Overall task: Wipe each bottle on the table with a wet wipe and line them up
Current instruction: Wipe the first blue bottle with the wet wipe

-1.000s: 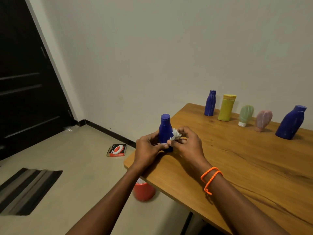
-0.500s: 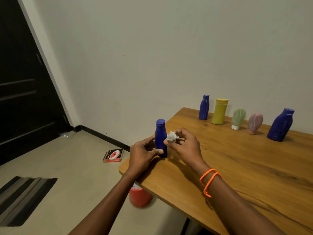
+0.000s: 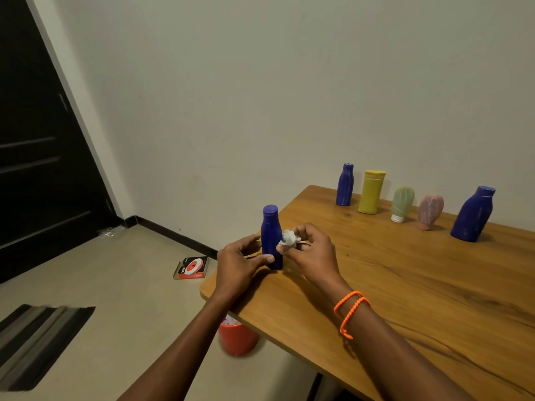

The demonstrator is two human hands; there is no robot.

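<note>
Since the earlier frame, the crumpled wet wipe has been kept against the upright blue bottle at the table corner. It is pinched by the right hand; the bottle base is gripped by the left hand. Five bottles are lined along the far edge.

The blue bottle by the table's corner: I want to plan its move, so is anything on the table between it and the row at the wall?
Nothing visible. Bare table lies between the blue bottle and the row of five bottles.
</note>
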